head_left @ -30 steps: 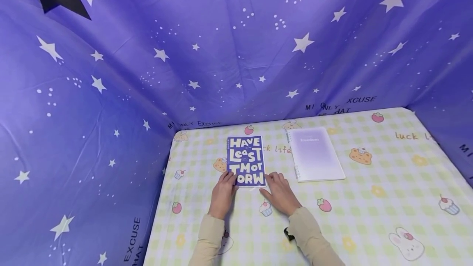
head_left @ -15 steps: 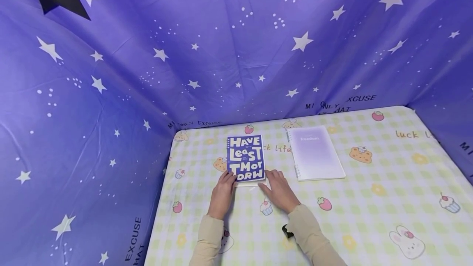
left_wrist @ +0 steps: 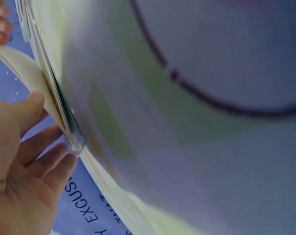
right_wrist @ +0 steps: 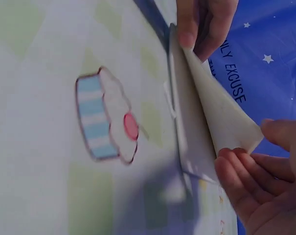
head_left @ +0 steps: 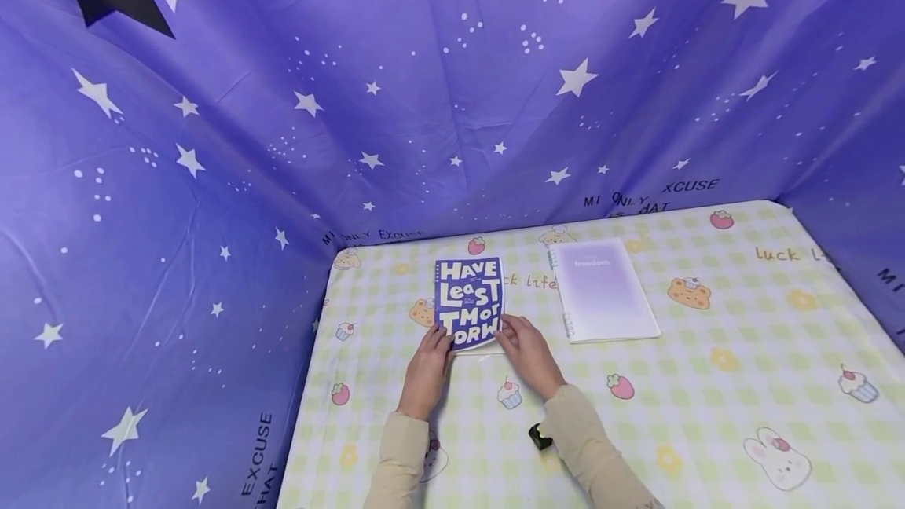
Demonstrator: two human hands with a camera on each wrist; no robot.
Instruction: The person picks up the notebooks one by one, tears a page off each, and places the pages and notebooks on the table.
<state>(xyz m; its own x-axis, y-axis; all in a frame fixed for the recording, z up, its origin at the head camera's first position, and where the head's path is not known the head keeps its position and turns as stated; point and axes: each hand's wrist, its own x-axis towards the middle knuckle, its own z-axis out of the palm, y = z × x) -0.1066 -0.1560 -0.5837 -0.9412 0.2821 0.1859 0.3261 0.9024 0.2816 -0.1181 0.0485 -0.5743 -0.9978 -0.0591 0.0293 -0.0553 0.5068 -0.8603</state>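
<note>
A spiral notebook (head_left: 468,297) with a blue cover and large cream letters lies flat, its binding on the left. At its near left corner, my left hand (head_left: 424,371) holds the bound edge, the thumb along the near edge and the fingers against the spiral (left_wrist: 75,143). My right hand (head_left: 530,356) pinches the near right corner of the cover (right_wrist: 223,105) between thumb and fingers. That corner is bent up, and pale pages (right_wrist: 192,127) show beneath it in the right wrist view.
A second spiral notebook (head_left: 608,297), pale purple and marked "freedom", lies to the right. Both rest on a table with a green checked cloth (head_left: 707,399). Purple star-printed curtains (head_left: 424,100) stand behind the table and at its sides.
The notebook's cover has risen at its near edge, and its right corner now curls up between my right thumb and fingers. My right hand has shifted slightly left and away; the left stays put.
</note>
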